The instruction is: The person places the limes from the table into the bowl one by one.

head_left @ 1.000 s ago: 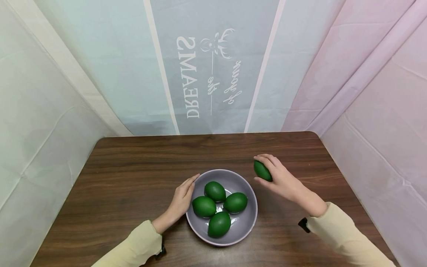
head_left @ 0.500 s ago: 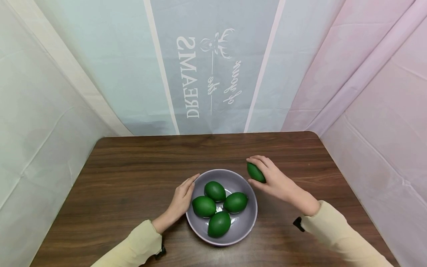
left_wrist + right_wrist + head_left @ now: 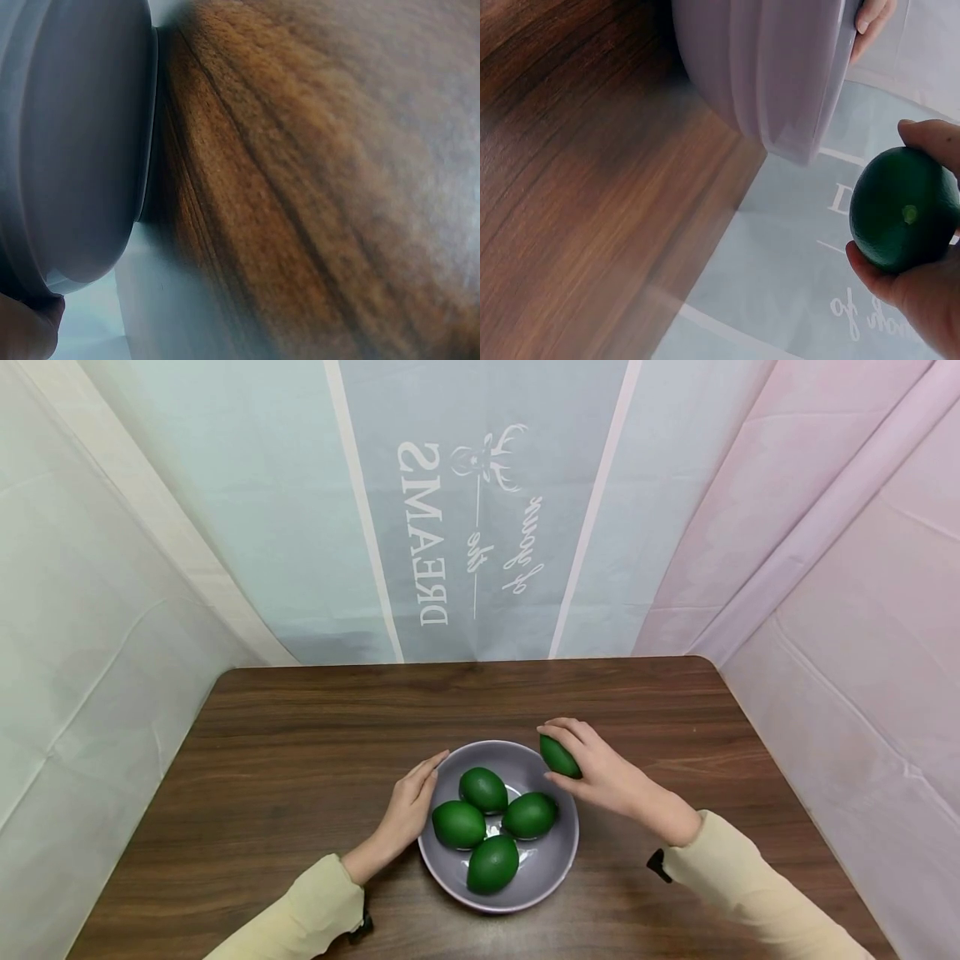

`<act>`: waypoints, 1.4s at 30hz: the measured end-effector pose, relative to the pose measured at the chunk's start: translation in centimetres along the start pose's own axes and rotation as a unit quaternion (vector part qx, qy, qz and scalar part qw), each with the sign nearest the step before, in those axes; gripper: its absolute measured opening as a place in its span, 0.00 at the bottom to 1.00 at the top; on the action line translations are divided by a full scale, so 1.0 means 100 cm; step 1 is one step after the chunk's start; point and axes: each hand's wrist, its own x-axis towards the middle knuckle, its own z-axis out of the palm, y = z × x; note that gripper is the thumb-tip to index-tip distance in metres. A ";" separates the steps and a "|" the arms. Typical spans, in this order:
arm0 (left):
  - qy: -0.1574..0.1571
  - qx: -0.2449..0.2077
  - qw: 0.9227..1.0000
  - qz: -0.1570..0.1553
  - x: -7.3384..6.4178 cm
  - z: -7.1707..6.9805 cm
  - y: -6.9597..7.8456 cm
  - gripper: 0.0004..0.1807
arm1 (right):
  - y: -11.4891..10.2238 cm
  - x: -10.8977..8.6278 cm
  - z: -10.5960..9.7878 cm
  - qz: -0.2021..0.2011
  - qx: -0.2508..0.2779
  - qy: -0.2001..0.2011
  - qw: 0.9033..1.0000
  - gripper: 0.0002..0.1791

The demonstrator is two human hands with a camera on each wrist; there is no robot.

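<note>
A grey-purple bowl [image 3: 542,881] stands on the table with several green limes [image 3: 492,865] inside. My right hand [image 3: 600,770] grips another lime [image 3: 559,757] between thumb and fingers, over the bowl's far right rim. In the right wrist view that lime [image 3: 900,210] is held above the level of the rim, apart from the bowl [image 3: 780,75]. My left hand [image 3: 407,802] rests against the bowl's left side with its fingers straight along the rim. The left wrist view has the bowl's outer wall [image 3: 82,135] close up and one fingertip [image 3: 30,326] at the rim.
The bowl is on a dark wood-grain table [image 3: 300,735]. A pale blue-grey cloth with mirrored lettering [image 3: 480,527] hangs behind the far edge. White cloth walls [image 3: 97,693] close in the left and right sides.
My right hand has carried the lime leftward and slightly nearer, from right of the bowl to over its rim. The left hand, the bowl and the limes inside have stayed put.
</note>
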 end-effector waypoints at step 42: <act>0.010 0.017 0.999 0.042 0.000 -0.001 -0.002 0.17 | -0.005 0.009 0.032 -0.057 0.014 -0.041 0.997 0.31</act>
